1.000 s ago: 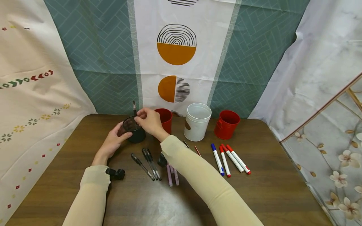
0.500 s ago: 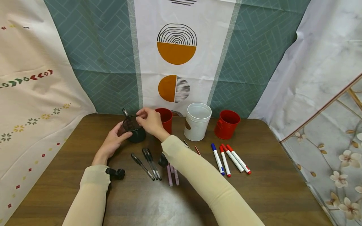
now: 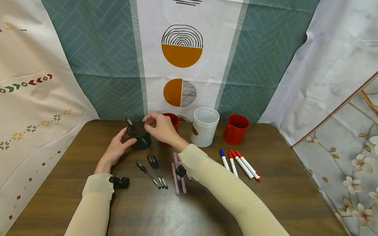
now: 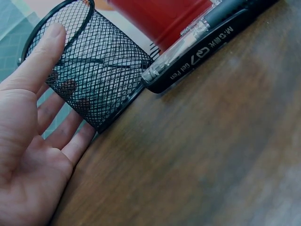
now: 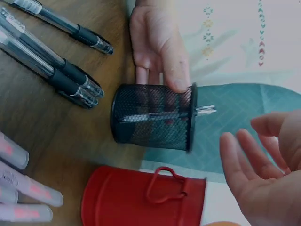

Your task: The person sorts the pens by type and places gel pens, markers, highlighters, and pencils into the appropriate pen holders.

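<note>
A black mesh pen cup (image 3: 143,143) stands at the back left of the table. My left hand (image 3: 113,151) holds it from the left, thumb on the near side and fingers round behind, as the left wrist view also shows on the mesh (image 4: 113,70). One gel pen (image 3: 130,123) leans in the cup, its end sticking out above the rim. My right hand (image 3: 160,129) hovers just right of the rim, fingers loosely curled with nothing between them. Several black gel pens (image 3: 154,172) lie on the table in front of the cup.
Beside the pen cup stand a red cup (image 5: 141,197), a white cup (image 3: 203,131) and another red cup (image 3: 236,131). Pink pens (image 3: 175,180) lie near the middle under my right wrist. Red and blue markers (image 3: 245,165) lie to the right. Curtains hang behind the table.
My right hand has let go of the gel pen, which has tipped left inside the mesh cup. The right forearm has shifted slightly right; the left hand keeps its hold.
</note>
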A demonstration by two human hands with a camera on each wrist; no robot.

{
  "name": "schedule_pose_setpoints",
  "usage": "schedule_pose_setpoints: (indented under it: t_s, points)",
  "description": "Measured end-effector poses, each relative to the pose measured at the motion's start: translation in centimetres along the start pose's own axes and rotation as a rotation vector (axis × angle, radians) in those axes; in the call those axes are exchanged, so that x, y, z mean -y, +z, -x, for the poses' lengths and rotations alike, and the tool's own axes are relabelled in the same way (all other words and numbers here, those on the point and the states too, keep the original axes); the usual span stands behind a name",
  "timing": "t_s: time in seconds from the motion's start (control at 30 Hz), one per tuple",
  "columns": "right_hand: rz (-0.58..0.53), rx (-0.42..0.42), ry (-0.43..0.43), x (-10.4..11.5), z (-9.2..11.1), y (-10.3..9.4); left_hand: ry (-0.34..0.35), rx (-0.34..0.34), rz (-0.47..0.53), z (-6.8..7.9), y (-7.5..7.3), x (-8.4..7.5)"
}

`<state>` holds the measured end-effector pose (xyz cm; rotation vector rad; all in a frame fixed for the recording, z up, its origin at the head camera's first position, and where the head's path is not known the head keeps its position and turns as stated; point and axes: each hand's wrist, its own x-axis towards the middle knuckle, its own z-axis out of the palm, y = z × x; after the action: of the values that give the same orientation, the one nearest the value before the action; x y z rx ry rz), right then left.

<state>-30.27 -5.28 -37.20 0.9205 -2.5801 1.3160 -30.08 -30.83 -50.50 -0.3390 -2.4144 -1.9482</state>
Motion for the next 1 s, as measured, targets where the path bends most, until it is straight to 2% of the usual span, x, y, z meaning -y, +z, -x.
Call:
schedule_pose_setpoints:
  t_s: [0.23, 0.5, 1.0]
  points:
    - [0.054, 0.084, -0.06, 0.9, 1.6, -0.8, -0.018, -0.001, -0.002, 0.1, -0.1, 0.1]
    - [0.13, 0.181, -0.069, 1.3, 3.5, -0.5, -0.022, 0.006, -0.002, 0.0, -0.2, 0.1]
    - [0.338, 0.364, -0.038, 1.2, 6.5, 2.6, -0.008, 0.005, -0.006, -0.1, -0.1, 0.3]
